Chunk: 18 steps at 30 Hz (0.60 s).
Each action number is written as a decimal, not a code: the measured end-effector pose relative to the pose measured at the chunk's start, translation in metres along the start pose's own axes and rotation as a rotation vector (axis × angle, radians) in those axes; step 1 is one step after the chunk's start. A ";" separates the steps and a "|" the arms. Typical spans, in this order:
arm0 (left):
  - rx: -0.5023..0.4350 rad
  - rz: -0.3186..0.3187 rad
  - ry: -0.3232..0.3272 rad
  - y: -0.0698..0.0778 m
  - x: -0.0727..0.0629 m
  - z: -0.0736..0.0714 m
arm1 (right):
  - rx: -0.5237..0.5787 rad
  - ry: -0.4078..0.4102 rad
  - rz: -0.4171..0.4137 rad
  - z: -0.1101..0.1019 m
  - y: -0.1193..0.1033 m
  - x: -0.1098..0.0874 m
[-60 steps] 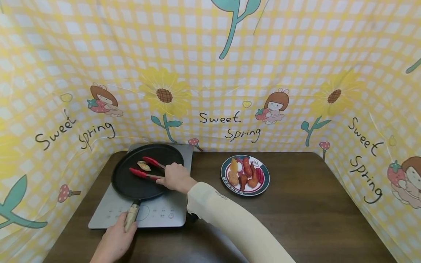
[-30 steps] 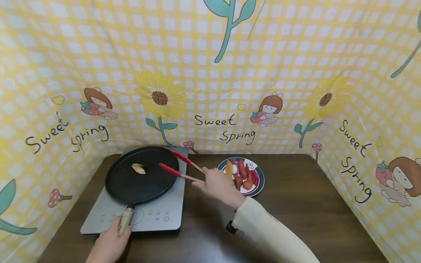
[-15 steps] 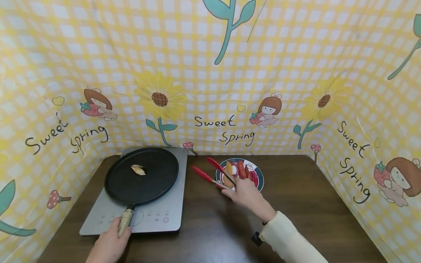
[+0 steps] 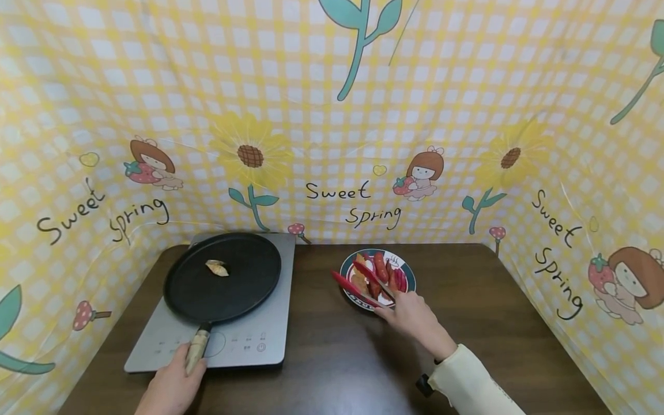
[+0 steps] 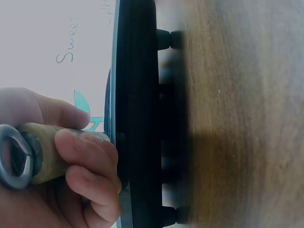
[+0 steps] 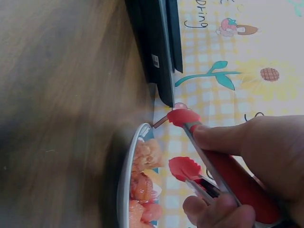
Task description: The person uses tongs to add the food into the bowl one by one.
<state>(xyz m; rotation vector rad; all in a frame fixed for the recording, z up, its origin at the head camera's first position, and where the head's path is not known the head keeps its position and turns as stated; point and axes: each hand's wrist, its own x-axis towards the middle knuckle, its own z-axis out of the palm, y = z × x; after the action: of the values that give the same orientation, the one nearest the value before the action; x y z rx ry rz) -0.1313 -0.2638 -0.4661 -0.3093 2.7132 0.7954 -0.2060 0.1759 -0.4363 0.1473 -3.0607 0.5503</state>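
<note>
Left fingers (image 5: 90, 156) grip the pan handle (image 4: 196, 349); right fingers (image 6: 223, 209) hold red tongs (image 6: 242, 186), a food-filled plate (image 4: 411, 279) just beyond them.

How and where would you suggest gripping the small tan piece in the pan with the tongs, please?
Probably across its middle, coming down from above, one tip of the tongs on each long side: the small tan piece looks elongated and lies alone in the pan, with bare surface around it.
</note>
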 end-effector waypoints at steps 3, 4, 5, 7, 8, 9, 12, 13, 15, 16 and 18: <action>-0.011 -0.014 -0.004 0.000 0.002 0.000 | -0.024 -0.003 0.015 0.002 0.002 -0.001; -0.014 -0.018 -0.006 0.000 0.002 0.001 | -0.031 -0.002 0.018 0.003 0.003 -0.001; -0.018 -0.020 -0.007 -0.001 0.003 0.001 | -0.040 0.001 0.020 0.004 0.004 -0.001; -0.026 -0.021 -0.008 -0.001 0.003 0.002 | -0.050 -0.002 0.029 0.005 0.004 -0.002; -0.028 -0.020 -0.010 -0.002 0.003 0.002 | -0.055 -0.001 0.032 0.006 0.005 -0.003; -0.030 -0.019 -0.010 -0.002 0.003 0.002 | -0.056 -0.005 0.037 0.006 0.005 -0.003; -0.028 -0.008 -0.006 -0.001 0.002 0.001 | -0.059 -0.014 0.045 0.007 0.006 -0.004; -0.025 -0.003 -0.005 -0.001 0.001 0.001 | -0.058 -0.017 0.045 0.007 0.006 -0.005; -0.017 0.002 -0.001 0.000 0.000 -0.001 | -0.054 -0.024 0.045 0.008 0.006 -0.006; -0.013 0.005 0.000 0.000 -0.001 -0.001 | -0.053 -0.025 0.043 0.008 0.007 -0.006; -0.010 0.009 -0.001 0.000 -0.002 -0.001 | -0.050 -0.033 0.041 0.008 0.007 -0.008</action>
<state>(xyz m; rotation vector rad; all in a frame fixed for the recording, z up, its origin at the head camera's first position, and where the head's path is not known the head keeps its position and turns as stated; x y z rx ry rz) -0.1292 -0.2640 -0.4645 -0.2988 2.7122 0.8117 -0.1986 0.1808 -0.4465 0.0934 -3.1126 0.4779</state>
